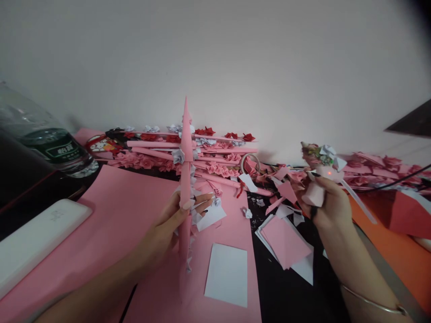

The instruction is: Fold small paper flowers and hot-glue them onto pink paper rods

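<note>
My left hand (173, 215) is closed around a long pink paper roll (186, 179) that stands upright and tapers to a point at the top. Small white folded-paper flowers (178, 155) run along it. On the right, my right hand (325, 197) grips a small pink hot glue gun (332, 172) with a red light lit. A pale glue stick (360, 202) sticks out from it, and its front end looks covered by something mottled green and brown. Below my left hand, a white paper sheet (226, 274) lies on a large pink sheet (134, 193).
Pink rolls with pink, red and white paper flowers (222, 168) are piled along the wall. A tape roll (250, 164) leans among them. Stacked paper squares (286, 242) lie right of centre. A water bottle (50, 139) and a white power bank (43, 242) are at left, orange paper (387, 242) at right.
</note>
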